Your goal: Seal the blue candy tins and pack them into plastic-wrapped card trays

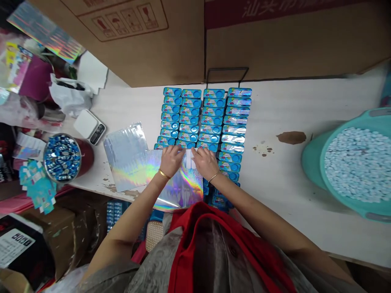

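Observation:
A shiny holographic sheet (180, 185) lies in front of me, over the lower part of several columns of small blue tins (214, 102). My left hand (172, 161) is closed at the sheet's upper edge, its fingers curled and pressed together there. Close beside it, my right hand (206, 163) is also closed, thumb and index finger pinched at the same edge. A pale strip shows in the gap between the two hands; whether it is loose from the sheet I cannot tell. Rainbow-glossy film covers the upper tins of the rightmost column. Another silvery sheet (126, 156) lies to the left.
Large cardboard boxes (171, 49) stand along the back, with a black wire frame (227, 69) before them. A turquoise tub (317, 162) of small pale pieces is at right. At left are a white scale (89, 125), a red container (87, 156) of blue-wrapped pieces and a plastic bag (71, 97).

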Tool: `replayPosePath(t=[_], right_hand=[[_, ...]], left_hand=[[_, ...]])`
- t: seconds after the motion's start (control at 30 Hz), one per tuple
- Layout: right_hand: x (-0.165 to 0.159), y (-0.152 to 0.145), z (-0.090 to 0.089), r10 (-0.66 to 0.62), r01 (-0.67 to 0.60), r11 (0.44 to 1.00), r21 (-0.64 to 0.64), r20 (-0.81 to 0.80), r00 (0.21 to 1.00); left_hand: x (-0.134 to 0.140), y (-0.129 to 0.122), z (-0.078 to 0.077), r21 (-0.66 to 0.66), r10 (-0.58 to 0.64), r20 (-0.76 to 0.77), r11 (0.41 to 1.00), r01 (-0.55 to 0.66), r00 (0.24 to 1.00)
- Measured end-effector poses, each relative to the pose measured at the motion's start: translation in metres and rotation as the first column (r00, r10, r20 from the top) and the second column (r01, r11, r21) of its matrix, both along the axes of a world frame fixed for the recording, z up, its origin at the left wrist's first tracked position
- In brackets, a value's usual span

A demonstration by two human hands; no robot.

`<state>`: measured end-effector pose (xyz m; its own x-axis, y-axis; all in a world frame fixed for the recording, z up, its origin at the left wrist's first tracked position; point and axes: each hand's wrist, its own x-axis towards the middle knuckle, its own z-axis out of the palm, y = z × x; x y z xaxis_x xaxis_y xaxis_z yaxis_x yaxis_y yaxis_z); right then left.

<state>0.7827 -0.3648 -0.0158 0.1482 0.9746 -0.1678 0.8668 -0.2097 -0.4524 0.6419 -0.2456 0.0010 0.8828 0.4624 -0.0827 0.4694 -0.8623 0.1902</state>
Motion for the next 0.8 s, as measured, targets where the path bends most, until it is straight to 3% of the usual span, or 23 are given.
replayPosePath(t=[0.17, 0.27, 0.33, 0.37, 0.43, 0.5, 0.57, 0.63, 0.7, 0.8], right_hand=[[-0.001, 0.002, 0.002, -0.006, 0.006, 1.000, -0.006, 0.000, 1.000], [0.000, 0.004, 0.002, -0.018, 0.017, 1.000, -0.011, -0.043, 0.999], [0.003, 0.002, 0.005, -0.060, 0.065, 0.998, 0.027, -0.140, 0.988], [0.004, -0.001, 0.007, -0.100, 0.118, 0.990, 0.071, -0.228, 0.969], [0.005, -0.013, 0.017, -0.185, 0.287, 0.947, 0.147, -0.480, 0.858], [0.004, -0.030, 0.030, -0.221, 0.440, 0.890, 0.120, -0.731, 0.646], [0.002, -0.049, 0.044, -0.229, 0.490, 0.871, 0.024, -0.864, 0.449], [0.000, -0.066, 0.055, -0.287, 0.524, 0.849, -0.069, -0.893, 0.348], [0.004, -0.079, 0.061, -0.378, 0.601, 0.787, -0.141, -0.879, 0.289], [0.025, -0.091, 0.057, -0.459, 0.700, 0.691, -0.178, -0.857, 0.236]], left_hand=[[-0.013, -0.022, 0.011, -0.045, 0.044, 0.075, 0.998, -0.040, 0.996], [-0.019, -0.043, 0.039, -0.143, 0.100, 0.137, 0.986, -0.081, 0.986], [-0.020, -0.056, 0.063, -0.243, 0.243, 0.217, 0.951, -0.189, 0.945], [-0.019, -0.060, 0.074, -0.312, 0.356, 0.266, 0.911, -0.269, 0.896], [-0.014, -0.067, 0.091, -0.507, 0.607, 0.327, 0.760, -0.408, 0.724], [-0.003, -0.071, 0.097, -0.711, 0.796, 0.293, 0.551, -0.436, 0.529], [0.010, -0.075, 0.092, -0.850, 0.892, 0.203, 0.366, -0.379, 0.404], [0.026, -0.081, 0.082, -0.924, 0.927, 0.116, 0.233, -0.303, 0.358], [0.042, -0.089, 0.069, -0.960, 0.933, 0.050, 0.143, -0.240, 0.357], [0.066, -0.103, 0.048, -0.973, 0.910, 0.014, 0.109, -0.206, 0.415]])
